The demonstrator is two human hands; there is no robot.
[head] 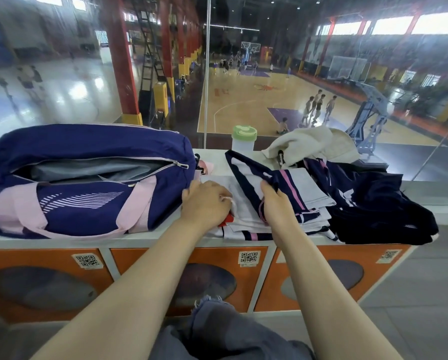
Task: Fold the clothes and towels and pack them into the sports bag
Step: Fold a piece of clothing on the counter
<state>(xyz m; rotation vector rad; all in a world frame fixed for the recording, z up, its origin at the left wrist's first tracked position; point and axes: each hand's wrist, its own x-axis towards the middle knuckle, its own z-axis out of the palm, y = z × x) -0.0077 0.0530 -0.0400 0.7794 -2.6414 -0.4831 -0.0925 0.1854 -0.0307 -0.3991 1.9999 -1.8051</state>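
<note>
A navy and pink sports bag point(87, 178) lies on the white ledge point(165, 233) at the left, its top zip open. Beside it sits a white garment with navy and pink trim point(246, 201), partly folded into a stack. My left hand point(204, 203) grips the stack's left edge, fingers curled round white cloth. My right hand point(275, 203) pinches the navy trimmed edge of the garment. A dark navy garment point(379, 203) lies crumpled at the right. A cream towel point(311, 144) is heaped behind it.
A clear bottle with a green lid point(243, 139) stands at the back of the ledge against a glass wall overlooking a basketball court. Orange lockers point(217, 258) with QR labels sit under the ledge. My knee in grey cloth point(217, 331) is below.
</note>
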